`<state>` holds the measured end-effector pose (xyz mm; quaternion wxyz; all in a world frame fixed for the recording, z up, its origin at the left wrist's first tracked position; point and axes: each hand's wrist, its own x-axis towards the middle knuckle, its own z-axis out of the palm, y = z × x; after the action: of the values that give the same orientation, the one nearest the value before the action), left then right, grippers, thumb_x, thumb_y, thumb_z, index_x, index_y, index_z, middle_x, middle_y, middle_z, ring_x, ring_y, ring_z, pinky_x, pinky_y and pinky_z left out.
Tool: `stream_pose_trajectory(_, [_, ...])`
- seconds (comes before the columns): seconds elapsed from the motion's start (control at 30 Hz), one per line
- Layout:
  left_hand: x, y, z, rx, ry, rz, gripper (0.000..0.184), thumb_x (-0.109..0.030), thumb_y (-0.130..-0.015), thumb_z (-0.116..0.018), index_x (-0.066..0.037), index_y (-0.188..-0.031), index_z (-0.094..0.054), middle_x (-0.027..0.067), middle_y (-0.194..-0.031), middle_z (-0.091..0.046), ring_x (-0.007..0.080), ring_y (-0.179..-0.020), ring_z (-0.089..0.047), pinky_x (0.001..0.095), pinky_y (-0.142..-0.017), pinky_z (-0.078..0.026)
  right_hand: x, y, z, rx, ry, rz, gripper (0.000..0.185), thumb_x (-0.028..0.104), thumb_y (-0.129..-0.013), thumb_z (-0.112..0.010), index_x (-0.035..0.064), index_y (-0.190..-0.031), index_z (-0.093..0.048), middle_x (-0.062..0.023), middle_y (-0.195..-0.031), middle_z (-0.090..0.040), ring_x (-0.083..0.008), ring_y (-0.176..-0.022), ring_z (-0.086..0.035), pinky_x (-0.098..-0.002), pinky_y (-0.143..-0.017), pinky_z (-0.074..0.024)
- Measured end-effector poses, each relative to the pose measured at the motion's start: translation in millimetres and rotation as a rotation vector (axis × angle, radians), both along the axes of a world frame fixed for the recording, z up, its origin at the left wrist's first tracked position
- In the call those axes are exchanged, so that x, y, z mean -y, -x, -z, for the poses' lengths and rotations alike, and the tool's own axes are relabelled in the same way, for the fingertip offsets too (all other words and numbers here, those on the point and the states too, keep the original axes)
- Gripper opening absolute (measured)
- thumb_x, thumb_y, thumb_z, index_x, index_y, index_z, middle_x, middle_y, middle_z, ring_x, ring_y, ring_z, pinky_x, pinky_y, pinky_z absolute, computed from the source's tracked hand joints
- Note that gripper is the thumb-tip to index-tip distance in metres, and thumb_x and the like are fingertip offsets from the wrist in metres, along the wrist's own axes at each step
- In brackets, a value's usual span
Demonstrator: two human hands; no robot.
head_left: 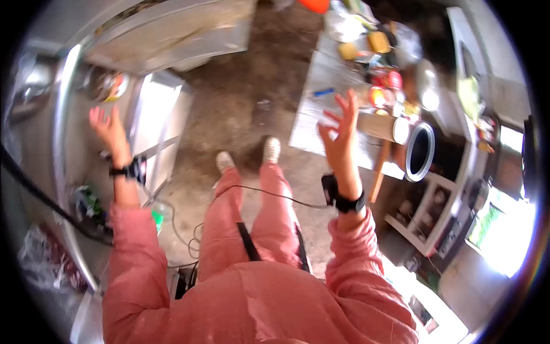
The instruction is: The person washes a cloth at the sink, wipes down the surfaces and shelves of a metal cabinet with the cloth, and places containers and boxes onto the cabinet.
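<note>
My left hand (pixel 110 132) is raised on the left with its fingers apart and nothing in it. A metal-edged shelf stands beside it, and a blurred jar-like item (pixel 109 85) sits just beyond the fingertips. My right hand (pixel 342 129) is held up in front of the table (pixel 309 123), fingers spread and holding nothing. Near it are a pale brown cylinder with a white end (pixel 381 126) and a small blue object (pixel 324 92). Whether the right fingers touch anything on the table cannot be made out. Both wrists carry black straps with small devices.
Jars, bags and yellow-topped containers (pixel 378 42) crowd the table's far side. A round white-rimmed opening (pixel 420 152) is at its right. A white rack (pixel 427 215) stands lower right. A thin cable (pixel 281 196) crosses my legs, with more cable on the concrete floor (pixel 229 109).
</note>
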<state>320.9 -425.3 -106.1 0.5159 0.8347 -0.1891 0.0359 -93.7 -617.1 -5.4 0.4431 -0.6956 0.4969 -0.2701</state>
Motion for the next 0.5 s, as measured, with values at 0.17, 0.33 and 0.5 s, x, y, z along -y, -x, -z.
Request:
stream_pose_trajectory(0.17, [-7.2,146.8,16.1,-0.428,0.199,0.405,0.043,-0.005,-0.082,-0.056,0.000,-0.120,-0.036,0.0114,-0.109,-0.049,0.0181,-0.099,-0.050,0.0287,-0.085,-0.042,171.9,86.7,-9.5,0.023,0.240,0.263,0.069,0.001,-0.072,-0.062,0.0030,-0.129,-0.022,-0.0148,-0.116,-0.044,-0.0207,-0.087,-0.054,-0.0256,-0.067,-0.0467])
stream_pose_trajectory(0.33, [-1.5,259.0,19.2,-0.860,0.032,0.605,0.036,-0.007,-0.083,-0.054,-0.003,-0.116,-0.041,0.0110,-0.100,-0.055,0.0158,-0.084,-0.057,0.0275,-0.077,-0.046,321.1,141.4,14.3,-0.372,-0.071,0.391,0.080,0.019,-0.064,-0.071,0.0014,-0.128,-0.026,-0.0132,-0.108,-0.047,-0.0212,-0.090,-0.050,-0.0340,-0.062,-0.0465])
stream_pose_trajectory(0.5, [39.0,299.2,23.3,-0.971,-0.039,0.646,0.022,-0.001,-0.083,-0.051,-0.002,-0.104,-0.049,0.0083,-0.091,-0.058,0.0146,-0.082,-0.058,0.0260,-0.075,-0.045,404.6,159.6,75.7,-0.769,0.021,0.185,0.069,0.025,-0.057,-0.075,-0.0034,-0.114,-0.046,-0.0211,-0.097,-0.059,-0.0292,-0.090,-0.058,-0.0367,-0.073,-0.0473])
